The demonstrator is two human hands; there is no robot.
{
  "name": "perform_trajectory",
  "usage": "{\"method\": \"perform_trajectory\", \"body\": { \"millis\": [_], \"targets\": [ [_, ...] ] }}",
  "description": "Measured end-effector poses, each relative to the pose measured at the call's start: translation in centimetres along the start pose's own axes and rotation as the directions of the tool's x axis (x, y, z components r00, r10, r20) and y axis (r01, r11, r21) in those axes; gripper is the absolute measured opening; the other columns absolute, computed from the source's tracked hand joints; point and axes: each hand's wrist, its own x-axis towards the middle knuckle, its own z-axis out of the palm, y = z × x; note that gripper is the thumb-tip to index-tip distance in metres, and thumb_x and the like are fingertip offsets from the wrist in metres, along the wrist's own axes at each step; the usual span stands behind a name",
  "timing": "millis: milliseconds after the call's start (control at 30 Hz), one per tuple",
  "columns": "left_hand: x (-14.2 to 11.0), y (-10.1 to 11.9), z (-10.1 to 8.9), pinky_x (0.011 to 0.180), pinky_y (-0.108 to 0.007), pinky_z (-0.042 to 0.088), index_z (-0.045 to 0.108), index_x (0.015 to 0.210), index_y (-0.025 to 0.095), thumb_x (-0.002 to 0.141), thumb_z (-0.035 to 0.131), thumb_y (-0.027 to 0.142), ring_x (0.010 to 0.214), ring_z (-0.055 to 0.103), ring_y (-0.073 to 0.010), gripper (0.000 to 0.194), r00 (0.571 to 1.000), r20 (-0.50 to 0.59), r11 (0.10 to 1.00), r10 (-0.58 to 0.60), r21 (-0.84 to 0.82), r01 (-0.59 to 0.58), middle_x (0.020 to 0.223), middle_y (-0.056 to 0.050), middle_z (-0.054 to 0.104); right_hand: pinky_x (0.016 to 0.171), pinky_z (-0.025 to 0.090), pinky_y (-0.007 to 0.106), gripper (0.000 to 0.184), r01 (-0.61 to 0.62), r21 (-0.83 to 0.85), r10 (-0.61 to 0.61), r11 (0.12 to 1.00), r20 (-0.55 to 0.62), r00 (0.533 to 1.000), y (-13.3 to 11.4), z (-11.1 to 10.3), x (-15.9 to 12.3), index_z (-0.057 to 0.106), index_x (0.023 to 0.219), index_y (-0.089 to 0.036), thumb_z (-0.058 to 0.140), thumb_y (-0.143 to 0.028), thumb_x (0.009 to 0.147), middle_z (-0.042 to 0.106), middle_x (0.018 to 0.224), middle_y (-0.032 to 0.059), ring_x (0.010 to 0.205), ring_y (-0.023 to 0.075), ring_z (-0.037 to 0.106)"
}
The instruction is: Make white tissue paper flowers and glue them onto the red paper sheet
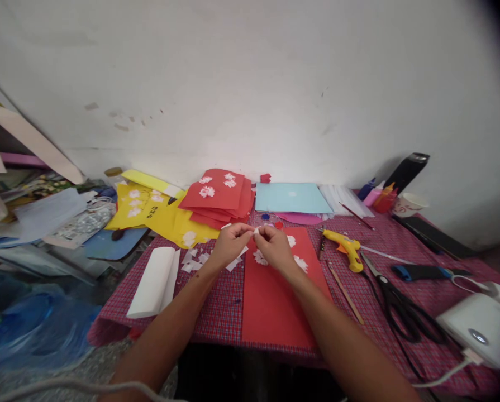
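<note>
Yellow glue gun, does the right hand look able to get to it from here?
Probably yes: the glue gun lies uncovered just right of the red sheet. The right hand is busy pinching a small white piece, though, so may need to release it.

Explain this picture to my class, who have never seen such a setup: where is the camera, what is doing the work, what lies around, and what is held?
There is no machine here, only a person's bare left hand and right hand. The single picture comes from a camera worn on the head, looking forward and down. The fingers of both hands meet around a small white piece, too small to make out clearly. Beneath the right hand, a red sheet with white flower shapes lies on a checked cloth. To the left are white scraps and folded white paper; to the right, a yellow glue gun and black-handled scissors.
</note>
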Motion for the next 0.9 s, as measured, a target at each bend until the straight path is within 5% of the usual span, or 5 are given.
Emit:
{"method": "perform_trajectory", "body": {
  "millis": [400,900],
  "targets": [
    [0.0,0.4,-0.1,0.082,-0.03,0.049,0.075,0.1,0.019,0.083,0.06,0.026,0.09,0.066,-0.02,0.024,0.999,0.015,0.998,0.045,0.051,-0.046,0.097,-0.007,0.075,0.055,0.036,0.026,0.017,-0.048,0.12,0.049,0.992,-0.008,0.999,-0.4,-0.3,0.2,0.057,0.062,-0.021,0.056,-0.03,0.076,0.053,0.058,-0.0024,0.056,0.0143,0.046],
    [-0.4,1.1,-0.1,0.076,-0.026,0.05,0.075,0.097,0.019,0.085,0.058,0.025,0.085,0.067,-0.0165,0.022,0.993,0.012,0.972,0.12,0.201,-0.12,0.092,-0.002,0.076,0.053,0.036,0.025,0.02,-0.045,0.172,0.045,0.984,0.002,0.999,0.2,-0.1,0.3,0.058,0.066,-0.018,0.058,-0.033,0.08,0.052,0.058,-0.0027,0.055,0.0128,0.046]
  ]
}}
